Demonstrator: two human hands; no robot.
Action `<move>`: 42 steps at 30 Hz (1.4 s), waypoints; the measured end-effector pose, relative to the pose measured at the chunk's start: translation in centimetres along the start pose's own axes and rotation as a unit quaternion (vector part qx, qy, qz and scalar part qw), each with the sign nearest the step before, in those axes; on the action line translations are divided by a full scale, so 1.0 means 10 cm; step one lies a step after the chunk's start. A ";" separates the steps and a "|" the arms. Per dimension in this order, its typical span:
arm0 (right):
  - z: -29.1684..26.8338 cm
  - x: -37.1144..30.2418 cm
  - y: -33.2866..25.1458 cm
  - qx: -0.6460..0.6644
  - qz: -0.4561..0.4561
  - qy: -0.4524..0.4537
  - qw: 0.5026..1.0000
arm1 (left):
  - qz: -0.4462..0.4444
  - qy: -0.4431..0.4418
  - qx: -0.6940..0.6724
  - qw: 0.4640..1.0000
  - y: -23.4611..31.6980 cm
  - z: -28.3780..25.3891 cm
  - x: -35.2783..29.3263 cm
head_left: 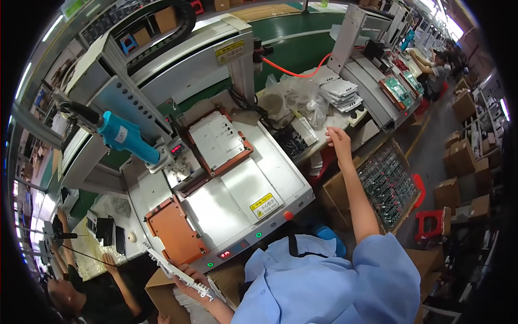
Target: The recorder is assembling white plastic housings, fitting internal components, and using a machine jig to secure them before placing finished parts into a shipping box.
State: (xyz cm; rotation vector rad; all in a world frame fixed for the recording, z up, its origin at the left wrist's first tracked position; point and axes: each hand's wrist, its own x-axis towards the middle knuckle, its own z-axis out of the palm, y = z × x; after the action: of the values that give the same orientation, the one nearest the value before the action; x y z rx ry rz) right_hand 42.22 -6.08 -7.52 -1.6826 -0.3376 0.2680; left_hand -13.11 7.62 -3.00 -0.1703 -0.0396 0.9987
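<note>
A white plastic panel with small tabs along its edge (171, 269) is held on edge in my left hand (195, 277), by the machine's front left corner. My right hand (339, 142) is stretched out to the right, its fingers curled together; what they hold, if anything, is too small to make out. Just left of that hand lies a tray of small black parts (293, 142). On the machine bed, the nearer orange fixture plate (175, 230) carries no panel. Another white panel (218, 141) lies in the farther orange fixture. A teal electric screwdriver (127, 138) hangs over the bed's left side.
A red button (288, 215) sits on the machine's front edge. White panels are stacked (342, 93) beyond my right hand, near plastic bags (303, 97). A tray of circuit boards (386, 181) stands to the right. Another person (81, 294) works at the lower left.
</note>
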 end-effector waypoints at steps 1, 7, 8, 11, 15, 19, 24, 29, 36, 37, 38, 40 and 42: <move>-0.03 0.16 0.17 -0.001 0.005 0.001 1.000 | 0.003 -0.002 -0.003 1.000 -0.03 -0.01 0.03; -0.07 0.94 1.18 -0.236 -0.013 -0.011 0.972 | 0.018 0.002 -0.053 0.998 -0.43 -0.06 0.25; 0.02 0.96 1.24 -0.267 -0.033 -0.008 0.963 | 0.029 0.004 -0.048 0.998 -0.46 -0.07 0.23; 0.27 1.08 1.50 -0.338 -0.029 0.001 0.941 | 0.045 0.010 -0.052 0.998 -0.56 -0.08 0.18; 0.15 1.37 2.05 -0.380 -0.036 -0.030 0.924 | -0.001 -0.030 -0.147 0.989 -0.87 -0.01 0.30; -0.01 1.64 2.21 -0.463 -0.032 -0.064 0.884 | 0.024 -0.076 -0.288 0.954 -1.17 0.11 0.42; 0.27 1.44 1.92 -0.511 -0.083 -0.021 0.856 | 0.068 -0.112 -0.286 0.949 -1.26 0.18 0.33; 0.18 1.53 1.65 -0.517 -0.067 0.022 0.853 | 0.026 -0.128 -0.288 0.949 -1.19 0.22 0.32; -0.31 1.06 0.45 -0.281 -0.093 0.127 0.947 | -0.005 -0.127 -0.301 0.945 -1.01 0.25 0.25; -0.34 0.98 0.38 -0.129 -0.062 0.112 0.983 | -0.009 -0.128 -0.305 0.944 -0.99 0.25 0.24; -0.36 0.92 0.31 0.026 -0.031 0.092 0.995 | -0.014 -0.136 -0.297 0.945 -0.95 0.25 0.23; -0.23 0.55 0.02 0.134 -0.011 0.015 0.991 | -0.025 -0.144 -0.296 0.944 -0.89 0.24 0.19; 0.07 -0.05 -0.42 0.231 0.034 -0.082 0.969 | -0.027 -0.160 -0.273 0.948 -0.84 0.25 0.20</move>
State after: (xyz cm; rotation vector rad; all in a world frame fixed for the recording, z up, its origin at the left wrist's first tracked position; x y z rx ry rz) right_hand 41.27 -5.14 -3.49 -1.2157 -0.3124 0.5000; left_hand -5.27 5.14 0.73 -0.5096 -0.6208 0.9331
